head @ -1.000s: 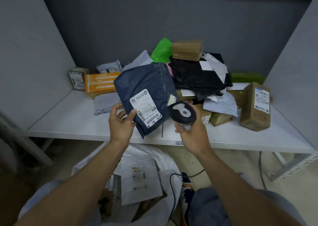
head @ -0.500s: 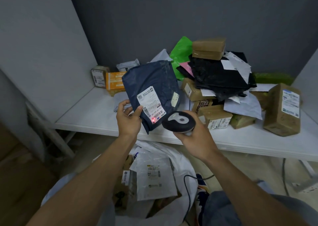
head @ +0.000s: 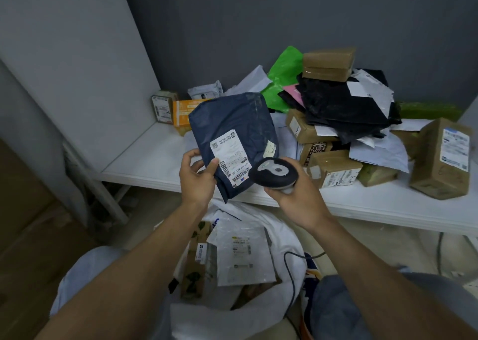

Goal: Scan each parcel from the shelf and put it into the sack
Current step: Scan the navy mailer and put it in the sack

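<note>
My left hand (head: 198, 179) grips the lower left edge of a dark blue poly-bag parcel (head: 238, 122), held upright with its white barcode label (head: 231, 156) facing me. My right hand (head: 297, 197) holds a black and grey barcode scanner (head: 275, 172), its head right beside the label's lower corner. Below both hands lies the open white sack (head: 284, 238), with a white mailer (head: 240, 254) and a brown printed parcel (head: 195, 262) inside. The white shelf (head: 144, 163) behind carries a heap of parcels.
The heap holds a black bag (head: 341, 106), a green bag (head: 284, 75), brown boxes (head: 327, 62), an orange box (head: 183, 112) and an upright brown box (head: 442, 158) at the right. A black cable (head: 289, 269) runs down past the sack. Grey walls close both sides.
The view has swung left and down. The scanner has come closer to the label; a red scan light showed on the barcode half a second ago and is gone now.
</note>
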